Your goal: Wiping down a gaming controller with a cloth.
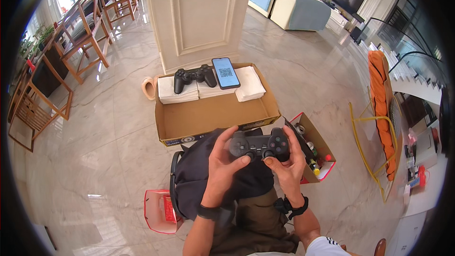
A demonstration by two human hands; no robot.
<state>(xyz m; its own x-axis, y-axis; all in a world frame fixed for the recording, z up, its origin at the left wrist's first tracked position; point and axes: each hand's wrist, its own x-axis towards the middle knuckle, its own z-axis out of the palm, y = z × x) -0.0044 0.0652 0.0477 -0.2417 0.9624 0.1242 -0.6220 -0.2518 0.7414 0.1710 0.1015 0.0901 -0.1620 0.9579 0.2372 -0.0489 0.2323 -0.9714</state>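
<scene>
Between my two hands I hold a black game controller (258, 146) above a dark cloth bag (199, 170). My left hand (222, 163) grips its left side, the thumb at the left stick. On the other side, my right hand (289, 163) has its thumb at the right stick. The coloured face buttons show in front of my right fingers. Ahead lies an open cardboard tray (209, 113) with stacks of white napkins (250, 83) along its back. A second black game controller (193, 75) and a smartphone (225, 73) displaying a printed-style code rest on the stacks.
Right of the bag stands a cardboard box (325, 170) holding cans and bottles. A red-edged white bin (154, 208) is at lower left. Behind the tray rises a panelled pillar (202, 10), with a shoe (148, 88) beside it. Wooden chairs (85, 35) line the left; an orange-cushioned chair (380, 113) is right.
</scene>
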